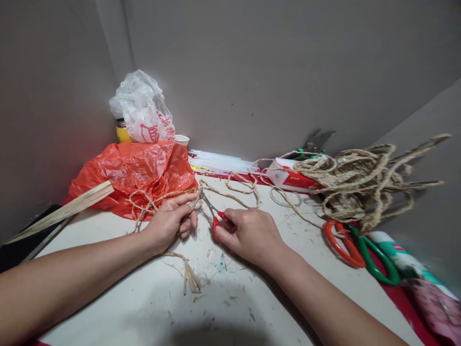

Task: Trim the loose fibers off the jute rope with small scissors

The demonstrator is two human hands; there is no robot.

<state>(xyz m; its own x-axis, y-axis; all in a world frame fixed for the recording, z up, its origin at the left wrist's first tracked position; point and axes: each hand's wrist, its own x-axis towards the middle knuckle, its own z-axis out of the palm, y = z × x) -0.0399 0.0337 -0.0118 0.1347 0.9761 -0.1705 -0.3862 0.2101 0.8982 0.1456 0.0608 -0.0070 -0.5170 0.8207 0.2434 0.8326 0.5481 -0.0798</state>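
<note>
My left hand (172,219) pinches a strand of jute twine (230,185) near a knot, with frayed fibre ends (190,276) trailing on the white table (151,298) below my wrist. My right hand (250,234) grips small red-handled scissors (215,217), whose blades point up-left toward the twine beside my left fingertips. The twine runs right across the table to a large tangled bundle (360,180).
A red plastic bag (137,173) and a white bag (144,108) sit at the back left by a yellow jar (122,132) and a paper cup (182,139). Wooden slats (61,211) lie left. Orange and green scissors (360,247), a red box (291,179), and grey walls surround.
</note>
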